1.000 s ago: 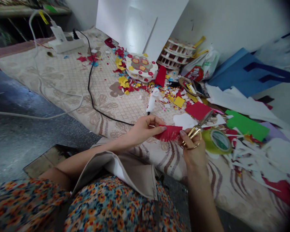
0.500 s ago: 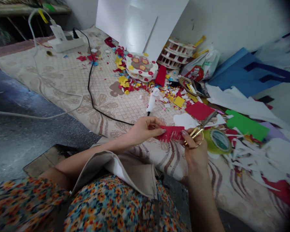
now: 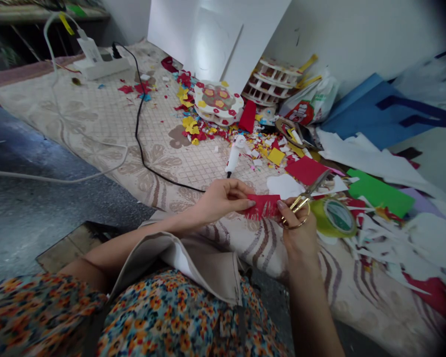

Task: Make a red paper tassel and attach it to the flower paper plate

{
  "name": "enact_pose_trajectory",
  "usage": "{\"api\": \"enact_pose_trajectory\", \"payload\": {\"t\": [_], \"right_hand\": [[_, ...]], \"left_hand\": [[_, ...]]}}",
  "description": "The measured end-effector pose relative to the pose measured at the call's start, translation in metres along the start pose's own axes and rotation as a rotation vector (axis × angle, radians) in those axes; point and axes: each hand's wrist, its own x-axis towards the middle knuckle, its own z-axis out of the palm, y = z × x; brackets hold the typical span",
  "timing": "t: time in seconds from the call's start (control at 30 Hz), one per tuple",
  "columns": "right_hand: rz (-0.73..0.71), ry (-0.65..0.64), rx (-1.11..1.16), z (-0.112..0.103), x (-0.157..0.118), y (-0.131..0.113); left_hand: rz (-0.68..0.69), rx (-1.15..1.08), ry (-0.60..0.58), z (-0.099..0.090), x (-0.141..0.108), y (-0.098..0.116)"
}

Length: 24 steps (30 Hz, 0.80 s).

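Both the left hand (image 3: 225, 198) and the right hand (image 3: 300, 233) are closed, scissors (image 3: 301, 204) being held in the latter; between them, by its nine- and three-o'clock ends, the red fringed strip (image 3: 264, 200) is pinched. Probably light, limp and easily torn, it is best gripped along its uncut twelve-o'clock edge.

A white power strip (image 3: 103, 69) sits at the far left of the bench (image 3: 109, 116), with a black plug (image 3: 116, 51) in it. A big white board (image 3: 215, 42) stands at the far side (it has a shiny spot). A blue bag (image 3: 367, 111) is far right. Nearer lie green paper (image 3: 381, 194) and a roll of yellow tape (image 3: 322, 219).
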Motion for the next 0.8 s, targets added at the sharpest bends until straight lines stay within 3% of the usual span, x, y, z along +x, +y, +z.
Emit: {"api": "enact_pose_trajectory", "payload": {"t": [0.23, 0.4, 0.67, 0.8], "right_hand": [[-0.125, 0.045, -0.151, -0.002, -0.005, 0.001], [-0.253, 0.046, -0.184, -0.008, -0.029, -0.008], [0.016, -0.564, -0.198, -0.019, -0.083, -0.005], [0.077, -0.658, -0.251, -0.015, -0.095, -0.012]], "left_hand": [[0.043, -0.029, 0.027, -0.002, 0.000, -0.001], [0.048, -0.026, 0.052, -0.004, 0.001, 0.001], [0.065, -0.092, 0.098, -0.003, 0.003, 0.001], [0.054, -0.121, 0.106, -0.003, 0.003, 0.002]]}}
